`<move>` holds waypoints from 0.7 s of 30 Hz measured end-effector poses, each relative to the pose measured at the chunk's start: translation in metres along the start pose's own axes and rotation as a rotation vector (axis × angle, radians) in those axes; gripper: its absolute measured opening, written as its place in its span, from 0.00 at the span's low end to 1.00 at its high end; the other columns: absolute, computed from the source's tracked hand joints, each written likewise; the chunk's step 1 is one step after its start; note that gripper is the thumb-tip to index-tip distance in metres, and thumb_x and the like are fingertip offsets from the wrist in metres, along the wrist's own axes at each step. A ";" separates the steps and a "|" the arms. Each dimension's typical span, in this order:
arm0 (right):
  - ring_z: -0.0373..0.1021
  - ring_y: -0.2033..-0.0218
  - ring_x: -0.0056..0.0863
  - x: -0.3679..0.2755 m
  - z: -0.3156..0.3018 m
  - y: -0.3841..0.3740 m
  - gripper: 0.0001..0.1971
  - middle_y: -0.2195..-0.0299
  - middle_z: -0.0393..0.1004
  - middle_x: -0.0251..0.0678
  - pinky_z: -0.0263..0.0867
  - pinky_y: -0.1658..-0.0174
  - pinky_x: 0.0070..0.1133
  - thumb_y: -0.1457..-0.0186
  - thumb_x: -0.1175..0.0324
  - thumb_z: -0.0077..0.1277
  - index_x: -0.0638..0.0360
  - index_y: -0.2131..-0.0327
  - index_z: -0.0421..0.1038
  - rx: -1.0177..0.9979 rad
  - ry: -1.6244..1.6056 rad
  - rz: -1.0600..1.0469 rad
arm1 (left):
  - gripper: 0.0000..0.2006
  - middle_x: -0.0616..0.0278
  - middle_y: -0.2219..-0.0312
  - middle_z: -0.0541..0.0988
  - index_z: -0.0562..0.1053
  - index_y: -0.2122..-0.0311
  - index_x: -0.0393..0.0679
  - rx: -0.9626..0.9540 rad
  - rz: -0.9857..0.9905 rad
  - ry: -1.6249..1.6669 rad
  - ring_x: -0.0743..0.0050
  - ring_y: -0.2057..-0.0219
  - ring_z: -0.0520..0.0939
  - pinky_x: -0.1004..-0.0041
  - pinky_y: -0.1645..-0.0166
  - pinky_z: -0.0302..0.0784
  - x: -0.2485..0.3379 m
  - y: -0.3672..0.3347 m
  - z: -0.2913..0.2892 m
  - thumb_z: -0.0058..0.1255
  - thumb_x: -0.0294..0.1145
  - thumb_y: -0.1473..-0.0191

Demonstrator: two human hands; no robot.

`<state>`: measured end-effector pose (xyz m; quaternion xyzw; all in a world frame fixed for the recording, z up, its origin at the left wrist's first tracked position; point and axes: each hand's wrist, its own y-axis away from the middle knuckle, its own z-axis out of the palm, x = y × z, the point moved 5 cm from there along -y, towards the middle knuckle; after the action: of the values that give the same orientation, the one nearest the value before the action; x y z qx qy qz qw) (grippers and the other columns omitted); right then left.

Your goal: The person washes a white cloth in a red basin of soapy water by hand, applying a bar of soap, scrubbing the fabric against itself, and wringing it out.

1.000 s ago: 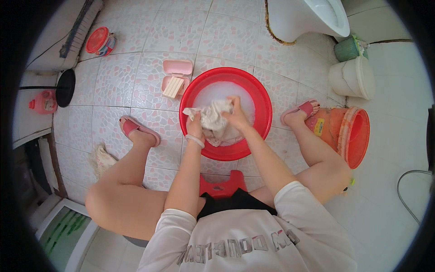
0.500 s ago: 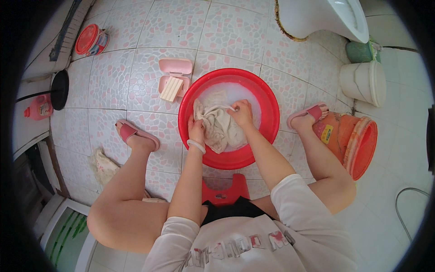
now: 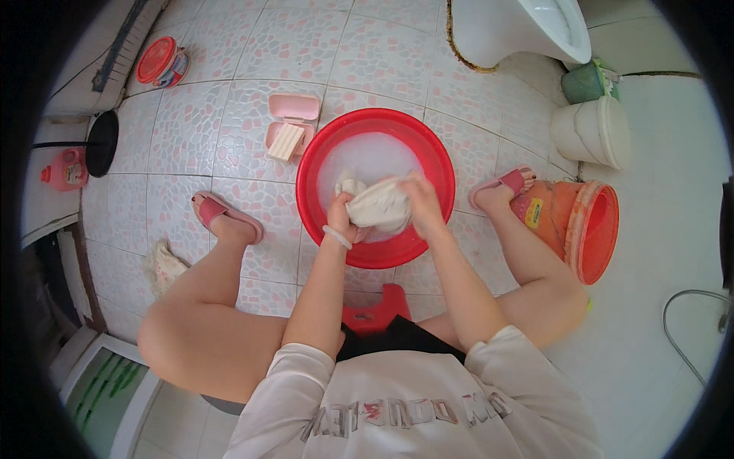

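Observation:
A red round basin (image 3: 321, 229) holds whitish, sudsy water (image 3: 378, 153). Over its near half, both hands hold a wet cream-coloured cloth (image 3: 378, 206), bunched up between them. My left hand (image 3: 342, 214), a white band at its wrist, is closed round the cloth's left end. At the cloth's right end is my right hand (image 3: 422, 203), somewhat smeared by motion, its fingers closed on the fabric. The cloth's lower part hangs down close to the water; whether it touches is hard to see.
Left of the basin stands an open pink soap box (image 3: 294, 107) with a ridged cream bar (image 3: 286, 142) leaning on it. A red stool (image 3: 378, 310) is just below the basin. An orange bucket (image 3: 554, 222) lies beside my right foot, near a white bucket (image 3: 589, 131).
The cloth, spread in the basin before, is now lifted and gathered between my hands. My right hand has moved lower and nearer to me. The whole view has shifted slightly.

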<state>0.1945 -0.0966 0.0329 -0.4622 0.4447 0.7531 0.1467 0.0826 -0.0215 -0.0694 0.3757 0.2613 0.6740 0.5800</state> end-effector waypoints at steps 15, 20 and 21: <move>0.68 0.76 0.48 0.017 0.014 -0.029 0.08 0.82 0.70 0.48 0.62 0.71 0.38 0.51 0.65 0.46 0.56 0.78 0.72 0.347 0.985 -0.359 | 0.20 0.60 0.63 0.75 0.68 0.58 0.44 -0.178 0.014 0.092 0.65 0.61 0.75 0.67 0.56 0.71 -0.045 0.002 0.037 0.34 0.49 0.43; 0.65 0.71 0.50 0.024 0.057 0.025 0.09 0.76 0.66 0.49 0.59 0.67 0.36 0.50 0.68 0.46 0.61 0.73 0.59 0.291 0.978 -0.455 | 0.15 0.59 0.68 0.75 0.70 0.63 0.43 -0.147 -0.163 0.129 0.67 0.65 0.76 0.69 0.59 0.72 -0.026 -0.012 0.000 0.39 0.43 0.45; 0.63 0.71 0.49 0.033 0.086 0.045 0.09 0.78 0.63 0.47 0.58 0.66 0.36 0.51 0.69 0.48 0.61 0.73 0.58 0.231 0.999 -0.522 | 0.15 0.57 0.68 0.76 0.69 0.62 0.42 -0.221 -0.102 0.191 0.67 0.67 0.76 0.68 0.59 0.72 -0.012 -0.042 -0.035 0.40 0.44 0.45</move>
<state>0.0997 -0.0596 0.0448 -0.8372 0.4106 0.3290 0.1493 0.0794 -0.0225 -0.1248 0.2298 0.2583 0.7010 0.6238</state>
